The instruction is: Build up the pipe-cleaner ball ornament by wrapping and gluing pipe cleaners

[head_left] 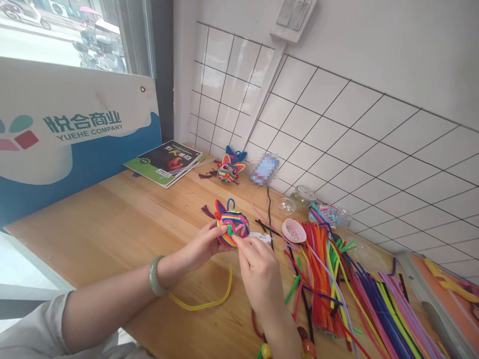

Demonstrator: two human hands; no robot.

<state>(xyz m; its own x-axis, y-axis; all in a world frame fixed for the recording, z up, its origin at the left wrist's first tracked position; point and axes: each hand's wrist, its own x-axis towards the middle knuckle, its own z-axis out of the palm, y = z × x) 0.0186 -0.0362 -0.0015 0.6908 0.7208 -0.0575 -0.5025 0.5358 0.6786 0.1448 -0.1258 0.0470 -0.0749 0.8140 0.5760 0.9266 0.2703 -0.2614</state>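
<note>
Held above the wooden table is a round, striped pipe-cleaner ornament [243, 219] with red ears, a blue loop on top and a dark tassel. My left hand [204, 242] is closed around its left side, thumb on the front. At its lower front, the fingers of my right hand [260, 264] are pinched together against a green piece; whether they grip it is hidden. A loose yellow pipe cleaner [209, 304] curves across the table beneath my left wrist. Behind stands a similar finished-looking ornament [227, 172] with pink-and-yellow ears.
Bundles of coloured pipe cleaners [322, 279] spread over the right side. A pink bowl [294, 231] holds small bits. Booklets [164, 162] lie at the back left, beside a printed board [75, 144]. A wire grid [350, 124] lines the wall.
</note>
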